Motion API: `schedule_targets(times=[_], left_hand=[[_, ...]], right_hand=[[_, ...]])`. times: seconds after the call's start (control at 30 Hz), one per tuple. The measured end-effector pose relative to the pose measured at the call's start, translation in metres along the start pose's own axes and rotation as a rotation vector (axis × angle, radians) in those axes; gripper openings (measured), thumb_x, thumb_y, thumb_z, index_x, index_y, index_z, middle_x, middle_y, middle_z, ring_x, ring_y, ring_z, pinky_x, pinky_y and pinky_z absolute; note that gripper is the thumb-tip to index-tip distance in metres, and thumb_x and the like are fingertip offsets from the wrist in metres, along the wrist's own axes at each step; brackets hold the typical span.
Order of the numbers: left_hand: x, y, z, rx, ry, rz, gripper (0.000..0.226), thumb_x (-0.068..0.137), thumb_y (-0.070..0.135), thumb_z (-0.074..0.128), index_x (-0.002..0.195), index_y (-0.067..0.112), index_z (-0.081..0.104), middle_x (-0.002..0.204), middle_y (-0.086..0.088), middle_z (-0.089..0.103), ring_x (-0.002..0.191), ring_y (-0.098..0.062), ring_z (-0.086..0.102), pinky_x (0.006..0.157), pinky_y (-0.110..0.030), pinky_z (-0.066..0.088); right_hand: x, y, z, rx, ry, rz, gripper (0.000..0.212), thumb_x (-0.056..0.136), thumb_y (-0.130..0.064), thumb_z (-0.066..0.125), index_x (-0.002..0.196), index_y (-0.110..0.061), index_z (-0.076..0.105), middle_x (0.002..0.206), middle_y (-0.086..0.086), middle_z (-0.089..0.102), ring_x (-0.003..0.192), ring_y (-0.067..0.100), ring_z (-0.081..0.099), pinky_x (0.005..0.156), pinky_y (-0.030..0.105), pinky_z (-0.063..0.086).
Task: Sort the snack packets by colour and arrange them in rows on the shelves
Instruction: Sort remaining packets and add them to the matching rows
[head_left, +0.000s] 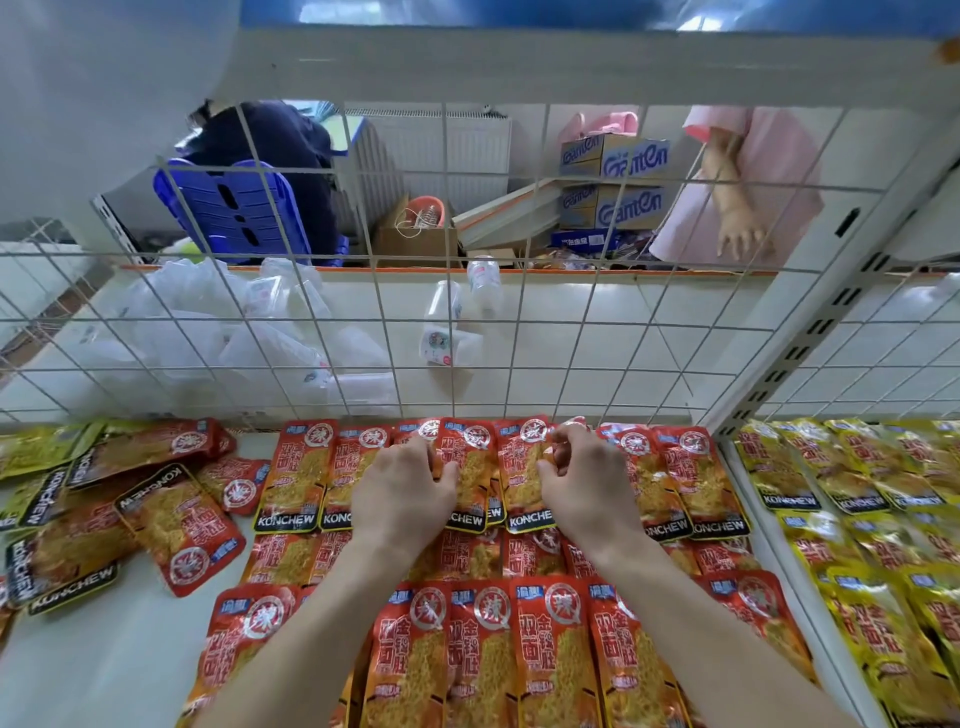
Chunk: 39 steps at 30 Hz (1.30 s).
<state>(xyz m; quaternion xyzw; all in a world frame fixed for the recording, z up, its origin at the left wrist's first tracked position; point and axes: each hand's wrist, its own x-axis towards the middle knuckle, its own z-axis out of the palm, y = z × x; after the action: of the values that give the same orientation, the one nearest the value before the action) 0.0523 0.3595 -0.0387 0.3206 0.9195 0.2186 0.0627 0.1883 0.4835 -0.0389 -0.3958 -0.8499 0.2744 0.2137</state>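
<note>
Red snack packets lie in three rows on the white shelf (104, 654): a back row (291, 478), a middle row (280, 556) and a front row (550, 649). Both my hands are on the back row. My left hand (402, 493) lies over one red packet (470, 467) with its fingers curled at that packet's left edge. My right hand (582, 483) pinches the neighbouring red packet (524, 473) near its upper right corner. A loose pile of red packets (176, 525) mixed with a few yellow ones (36, 447) lies at the left.
Yellow packets (852, 519) fill the adjoining shelf at the right in rows. A white wire grid (519, 322) backs the shelf, with a slotted upright post (810, 338) at the right. Behind it are plastic bags, bottles, cardboard boxes, a blue chair and people.
</note>
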Motion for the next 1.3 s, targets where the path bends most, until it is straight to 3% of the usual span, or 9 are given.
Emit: schedule_targets(times=[0.2, 0.33, 0.47, 0.57, 0.67, 0.8, 1.07, 1.3], left_hand=[[-0.006, -0.002, 0.001, 0.108, 0.012, 0.071, 0.031, 0.097, 0.048, 0.054, 0.092, 0.018, 0.056, 0.078, 0.005, 0.055, 0.069, -0.016, 0.056, 0.055, -0.026, 0.041], [-0.008, -0.004, 0.004, 0.159, 0.041, 0.119, 0.039, 0.094, 0.057, 0.053, 0.101, 0.018, 0.055, 0.09, 0.005, 0.056, 0.082, -0.016, 0.059, 0.061, -0.027, 0.046], [-0.011, -0.014, 0.014, 0.134, 0.065, 0.308, 0.054, 0.088, 0.06, 0.056, 0.124, 0.02, 0.055, 0.122, -0.002, 0.056, 0.111, -0.023, 0.054, 0.084, -0.04, 0.054], [-0.015, -0.018, 0.015, 0.194, -0.054, 0.423, 0.063, 0.085, 0.065, 0.045, 0.139, 0.032, 0.045, 0.149, 0.0, 0.04, 0.138, -0.024, 0.037, 0.105, -0.047, 0.041], [-0.017, -0.02, 0.016, 0.23, -0.122, 0.439, 0.068, 0.084, 0.069, 0.032, 0.146, 0.042, 0.038, 0.16, 0.004, 0.029, 0.15, -0.023, 0.021, 0.116, -0.05, 0.028], [-0.019, -0.018, 0.019, 0.264, -0.145, 0.408, 0.074, 0.083, 0.074, 0.02, 0.149, 0.043, 0.032, 0.163, 0.006, 0.023, 0.151, -0.02, 0.016, 0.12, -0.047, 0.022], [-0.023, -0.015, 0.019, 0.225, -0.143, 0.39, 0.077, 0.081, 0.074, 0.014, 0.148, 0.041, 0.033, 0.163, 0.006, 0.023, 0.151, -0.017, 0.016, 0.118, -0.045, 0.018], [-0.032, -0.011, 0.006, 0.161, -0.101, 0.435, 0.079, 0.086, 0.074, 0.015, 0.15, 0.033, 0.037, 0.162, 0.003, 0.028, 0.15, -0.019, 0.022, 0.12, -0.046, 0.02]], right_hand=[[-0.006, 0.002, 0.006, -0.092, -0.01, -0.052, 0.035, 0.092, -0.016, 0.068, 0.124, -0.005, 0.06, 0.11, 0.006, 0.062, 0.103, 0.02, 0.061, 0.088, 0.019, 0.047], [-0.007, 0.008, 0.008, -0.099, -0.023, -0.049, 0.027, 0.093, -0.019, 0.066, 0.117, -0.006, 0.062, 0.107, 0.002, 0.057, 0.096, 0.015, 0.056, 0.089, 0.02, 0.05], [-0.012, 0.014, 0.009, -0.119, -0.029, -0.119, 0.029, 0.09, -0.02, 0.069, 0.116, -0.008, 0.064, 0.114, 0.002, 0.056, 0.109, 0.017, 0.052, 0.099, 0.028, 0.049], [-0.015, 0.015, 0.007, -0.179, -0.095, -0.23, 0.043, 0.088, -0.029, 0.07, 0.128, -0.017, 0.061, 0.134, 0.001, 0.053, 0.13, 0.018, 0.044, 0.111, 0.031, 0.033], [-0.019, 0.017, 0.005, -0.255, -0.199, -0.309, 0.054, 0.089, -0.04, 0.066, 0.14, -0.027, 0.052, 0.153, -0.006, 0.038, 0.145, 0.014, 0.028, 0.117, 0.039, 0.018], [-0.022, 0.018, 0.006, -0.284, -0.218, -0.301, 0.057, 0.09, -0.043, 0.063, 0.143, -0.03, 0.047, 0.157, -0.008, 0.032, 0.147, 0.011, 0.023, 0.119, 0.045, 0.013], [-0.025, 0.014, 0.005, -0.272, -0.235, -0.255, 0.057, 0.093, -0.041, 0.059, 0.146, -0.031, 0.041, 0.159, -0.011, 0.027, 0.148, 0.007, 0.018, 0.12, 0.046, 0.009], [-0.034, 0.006, -0.01, -0.188, -0.132, -0.235, 0.053, 0.095, -0.037, 0.058, 0.145, -0.027, 0.045, 0.156, -0.01, 0.036, 0.146, 0.006, 0.026, 0.116, 0.033, 0.007]])
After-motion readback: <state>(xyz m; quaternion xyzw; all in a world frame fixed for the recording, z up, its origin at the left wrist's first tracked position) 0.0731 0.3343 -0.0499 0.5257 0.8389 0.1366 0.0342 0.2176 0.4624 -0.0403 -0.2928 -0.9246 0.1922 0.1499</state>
